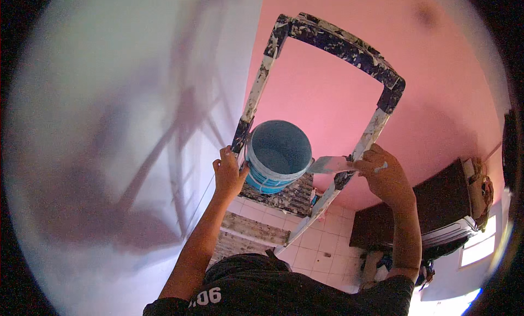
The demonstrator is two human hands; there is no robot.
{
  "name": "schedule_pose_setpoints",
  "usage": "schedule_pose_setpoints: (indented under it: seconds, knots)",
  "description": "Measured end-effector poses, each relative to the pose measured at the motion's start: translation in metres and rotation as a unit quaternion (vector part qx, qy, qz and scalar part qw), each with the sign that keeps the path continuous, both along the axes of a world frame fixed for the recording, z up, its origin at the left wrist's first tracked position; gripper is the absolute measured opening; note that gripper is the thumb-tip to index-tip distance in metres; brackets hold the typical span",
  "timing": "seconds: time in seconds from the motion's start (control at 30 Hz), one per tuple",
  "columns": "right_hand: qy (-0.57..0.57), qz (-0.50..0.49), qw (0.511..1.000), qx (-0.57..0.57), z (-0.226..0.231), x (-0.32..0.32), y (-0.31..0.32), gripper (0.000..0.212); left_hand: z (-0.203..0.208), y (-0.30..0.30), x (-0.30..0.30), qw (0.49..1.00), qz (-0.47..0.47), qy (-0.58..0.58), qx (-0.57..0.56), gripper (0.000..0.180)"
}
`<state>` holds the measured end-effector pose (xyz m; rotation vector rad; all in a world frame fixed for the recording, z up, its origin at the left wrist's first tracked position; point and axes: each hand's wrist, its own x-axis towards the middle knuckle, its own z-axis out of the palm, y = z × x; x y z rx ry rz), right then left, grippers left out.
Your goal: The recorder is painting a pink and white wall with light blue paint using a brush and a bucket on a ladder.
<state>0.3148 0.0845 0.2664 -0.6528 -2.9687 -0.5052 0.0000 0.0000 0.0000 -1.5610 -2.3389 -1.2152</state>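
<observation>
A paint-spattered stepladder [341,46] stands before me, its dark top rail arching over the far side. On its dark platform sits a blue bucket [267,182] with a pale, smeared inner wall; what lies at its bottom is hard to make out. My left hand [229,174] grips the ladder's left rail, close beside the bucket. Between the fingers of my right hand [385,174] is a putty knife [329,165], its wide blade pointing left to the bucket's rim. That hand is by the right rail, with a whitish smear on its back.
A white wall [109,70] with the ladder's shadow rises at left, meeting a pink wall [436,81] at the corner. Lower steps [254,228] descend below the platform to a tiled floor [322,245]. A dark cabinet [420,201] with bundled things stands at right.
</observation>
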Motion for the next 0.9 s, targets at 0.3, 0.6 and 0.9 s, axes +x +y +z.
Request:
schedule_pose_setpoints:
  seconds: [0.3,0.6,0.9]
  knots:
    - [0.237,0.109,0.964,-0.054,-0.005,-0.045,-0.020,0.030,-0.012,0.003,-0.013,0.993,-0.002,0.033,-0.109,0.064]
    - [0.520,0.166,0.504,-0.669,-0.099,-0.184,-0.036,0.048,0.049,-0.084,-0.067,0.990,-0.111,-0.089,-0.003,0.054]
    - [0.559,0.229,0.409,-0.684,-0.139,-0.306,0.023,0.031,0.243,-0.348,-0.063,0.981,0.073,0.014,0.182,0.029]
